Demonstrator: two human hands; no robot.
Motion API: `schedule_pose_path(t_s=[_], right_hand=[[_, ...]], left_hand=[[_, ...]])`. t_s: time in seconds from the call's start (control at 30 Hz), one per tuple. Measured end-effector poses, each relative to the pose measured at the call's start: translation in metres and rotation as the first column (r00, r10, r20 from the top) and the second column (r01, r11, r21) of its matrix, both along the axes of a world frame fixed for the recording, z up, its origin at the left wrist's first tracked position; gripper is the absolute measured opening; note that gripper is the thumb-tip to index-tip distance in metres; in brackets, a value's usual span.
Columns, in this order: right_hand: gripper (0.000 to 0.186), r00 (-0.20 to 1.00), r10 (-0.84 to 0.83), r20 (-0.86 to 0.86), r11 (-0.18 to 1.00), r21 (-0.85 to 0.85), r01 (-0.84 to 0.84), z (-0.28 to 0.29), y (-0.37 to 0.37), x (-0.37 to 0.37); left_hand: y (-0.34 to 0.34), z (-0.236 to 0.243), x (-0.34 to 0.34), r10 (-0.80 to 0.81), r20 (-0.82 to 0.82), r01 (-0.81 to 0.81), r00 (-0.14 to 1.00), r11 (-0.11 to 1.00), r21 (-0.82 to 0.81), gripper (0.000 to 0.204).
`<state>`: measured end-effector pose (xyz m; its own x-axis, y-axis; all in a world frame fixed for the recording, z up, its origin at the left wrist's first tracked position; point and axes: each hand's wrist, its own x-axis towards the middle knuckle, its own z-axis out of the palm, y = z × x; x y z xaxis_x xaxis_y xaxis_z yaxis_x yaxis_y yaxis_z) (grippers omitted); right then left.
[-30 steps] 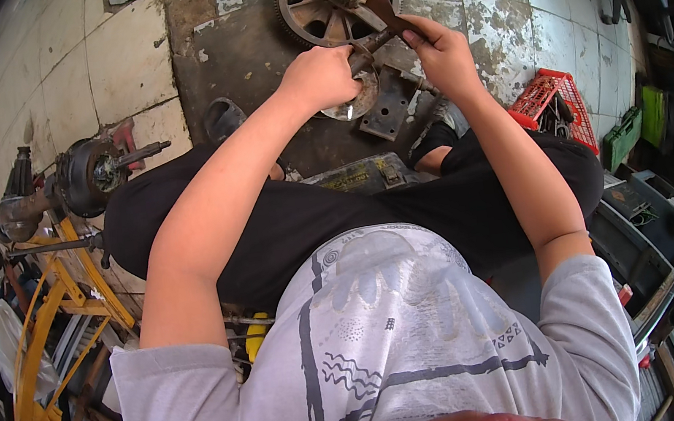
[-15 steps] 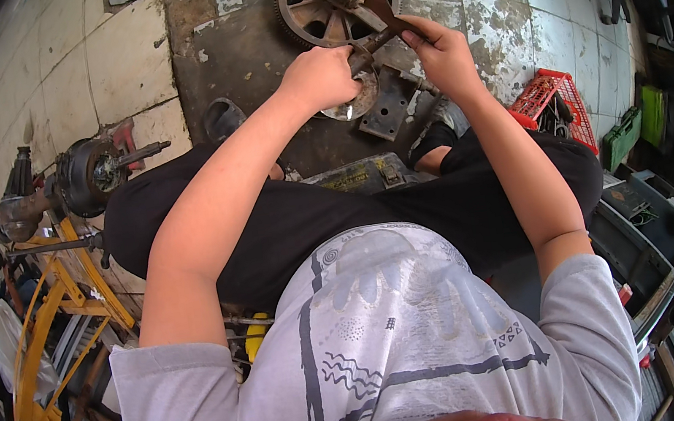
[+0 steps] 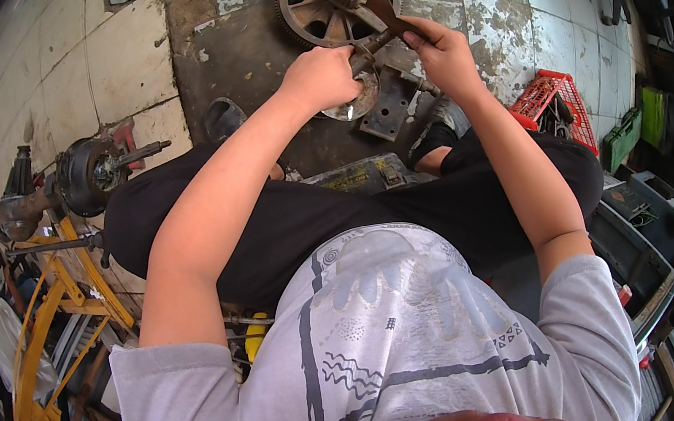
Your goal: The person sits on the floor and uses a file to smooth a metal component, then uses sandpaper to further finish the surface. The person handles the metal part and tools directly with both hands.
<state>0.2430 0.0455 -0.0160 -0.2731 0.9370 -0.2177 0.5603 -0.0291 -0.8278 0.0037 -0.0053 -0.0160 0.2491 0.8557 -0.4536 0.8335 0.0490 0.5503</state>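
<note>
My left hand [image 3: 322, 79] is closed around the near end of a dark metal shaft [image 3: 374, 44], which slants up and to the right. A brown strip that looks like sandpaper [image 3: 384, 10] lies against the shaft's far end. The fingers of my right hand [image 3: 444, 50] pinch this strip, its free end standing up beyond them. Below my left hand is a round metal disc [image 3: 368, 91], partly hidden by that hand. A large toothed gear wheel [image 3: 308, 1] lies on the floor just beyond the shaft.
A metal block with holes [image 3: 386, 110] lies near the disc, between my feet. To the right stands a red plastic basket [image 3: 567, 95] with tools. At left are a greasy axle-like assembly [image 3: 86, 177] and a yellow metal frame [image 3: 36, 352]. A dark battery-like case [image 3: 358, 175] is close to my legs.
Both hands keep their grips and have barely moved. The shaft and the brown strip show only a very slight shift.
</note>
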Motion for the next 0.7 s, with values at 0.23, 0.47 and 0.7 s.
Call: schedule_pose_path(t_s=[0.23,0.47,0.7], right_hand=[[0.031,0.999,0.031,-0.016,1.000,-0.001,-0.031,0.012,0.000,0.000],[0.030,0.999,0.035,0.015,0.999,0.002,-0.035,0.006,0.001,0.001],[0.031,0.999,0.015,0.038,0.999,0.040,-0.016,-0.002,-0.001,0.001]], left_hand=[[0.000,0.005,-0.002,-0.005,-0.013,0.004,1.000,1.000,-0.030,0.061],[0.002,0.005,-0.001,-0.003,0.000,0.003,1.000,1.000,-0.025,0.059],[-0.002,0.000,-0.003,-0.004,0.012,0.004,1.000,1.000,-0.002,0.057]])
